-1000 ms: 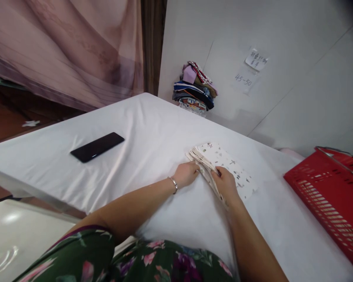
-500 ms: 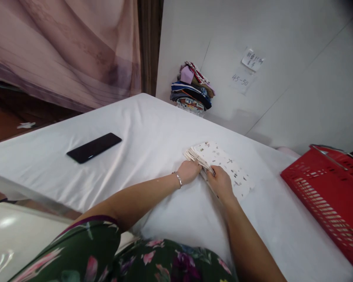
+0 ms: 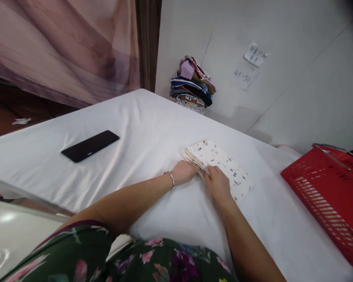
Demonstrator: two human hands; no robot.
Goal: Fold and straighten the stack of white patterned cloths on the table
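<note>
A stack of folded white cloth [image 3: 228, 164] with a small grey-brown print lies on the white-covered table [image 3: 153, 129]. Its layered edges face toward me on the left side. My left hand [image 3: 185, 172], with a silver bracelet at the wrist, is closed on the near edge of the cloth. Right beside it, my right hand [image 3: 219, 184] pinches the same edge, fingers curled over the layers. The fingertips of both hands are partly hidden among the folds.
A black phone [image 3: 90, 146] lies on the table at the left. At the right edge stands a red plastic basket [image 3: 326, 196]. Folded clothes [image 3: 192, 82] are piled beyond the table's far edge, by the wall. A white chair [image 3: 14, 235] is at lower left.
Both hands have shifted slightly left along the cloth's near edge, the right hand nearer the left. The cloth stays in about the same place. The view has tilted a little.
</note>
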